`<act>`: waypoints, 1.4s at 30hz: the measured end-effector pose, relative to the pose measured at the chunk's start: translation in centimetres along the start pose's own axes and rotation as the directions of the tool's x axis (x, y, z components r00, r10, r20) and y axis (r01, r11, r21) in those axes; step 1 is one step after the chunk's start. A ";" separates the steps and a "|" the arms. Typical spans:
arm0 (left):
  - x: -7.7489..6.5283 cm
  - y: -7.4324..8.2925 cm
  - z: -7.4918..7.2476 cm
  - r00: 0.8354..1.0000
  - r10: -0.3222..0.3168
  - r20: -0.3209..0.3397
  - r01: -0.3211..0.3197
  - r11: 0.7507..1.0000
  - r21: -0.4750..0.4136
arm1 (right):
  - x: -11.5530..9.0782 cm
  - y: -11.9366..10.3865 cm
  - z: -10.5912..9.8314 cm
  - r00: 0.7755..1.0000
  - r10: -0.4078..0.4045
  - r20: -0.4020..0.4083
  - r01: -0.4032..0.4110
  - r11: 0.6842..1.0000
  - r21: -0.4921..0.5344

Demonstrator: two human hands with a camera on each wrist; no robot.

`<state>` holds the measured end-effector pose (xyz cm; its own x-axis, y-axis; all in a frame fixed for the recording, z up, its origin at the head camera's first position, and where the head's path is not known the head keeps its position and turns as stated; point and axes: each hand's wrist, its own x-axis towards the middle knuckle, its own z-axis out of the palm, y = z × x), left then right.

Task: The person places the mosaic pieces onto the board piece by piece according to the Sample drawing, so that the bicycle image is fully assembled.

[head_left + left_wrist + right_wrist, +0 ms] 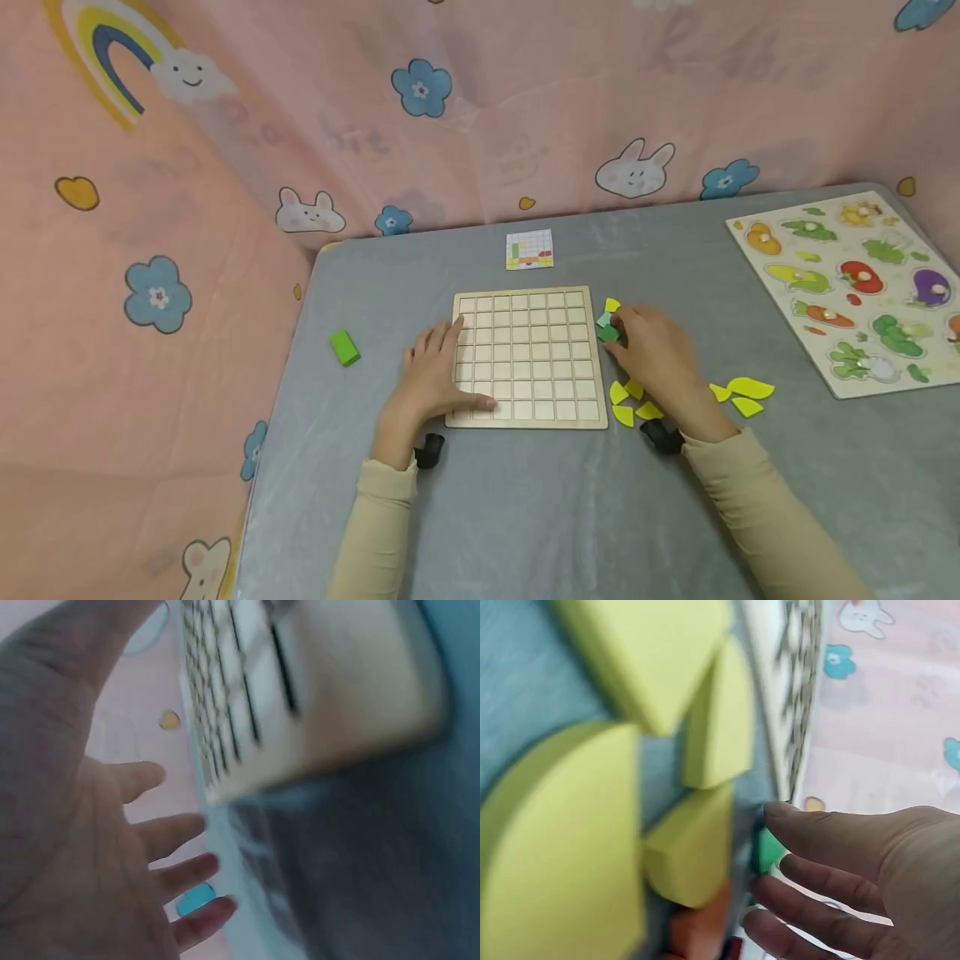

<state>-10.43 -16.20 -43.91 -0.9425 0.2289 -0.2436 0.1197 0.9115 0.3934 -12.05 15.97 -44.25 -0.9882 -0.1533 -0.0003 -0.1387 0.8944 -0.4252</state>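
My left hand (pixel 431 375) lies across the left side of a square wooden grid board (pixel 525 422), fingers spread along its left edge and thumb resting over the lower left cells. In the left wrist view the fingers are straight beside the board's rim (pixel 322 761). Past the board's right edge, my right hand (pixel 656 354) has its thumb and fingertips around a dark green block (pixel 607 333). A lighter green block (pixel 603 319) and a yellow piece (pixel 612 305) lie next to it. In the right wrist view the green block (pixel 771 851) shows between thumb and fingers.
Several yellow pieces (pixel 622 415) lie beneath and right of the right wrist, with orange (pixel 697 930) among them. Left of the board sits a green rectangular block (pixel 345 347). A pattern card (pixel 529 250) lies behind the board; a vegetable puzzle (pixel 817 321) stretches across the right.
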 end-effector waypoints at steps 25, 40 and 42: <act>-0.8 -1.3 0.3 0.992 -0.053 0.112 0.040 0.993 0.109 | 6.5 -7.8 2.6 0.966 -0.245 0.079 0.233 0.964 0.131; -0.8 -1.3 0.7 0.994 -0.057 0.093 0.044 0.990 0.134 | 8.1 -11.3 6.0 0.924 -0.361 0.128 0.345 0.929 0.133; -0.8 -1.4 0.7 0.994 -0.061 0.093 0.048 0.990 0.136 | 8.0 -11.4 6.1 0.921 -0.368 0.127 0.352 0.926 0.132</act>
<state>-9.58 -17.39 -44.89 -0.9150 0.2040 -0.3481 0.1161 0.9594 0.2570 -17.97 1.95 -44.90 -0.8507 -0.5241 0.0416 -0.4680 0.7189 -0.5139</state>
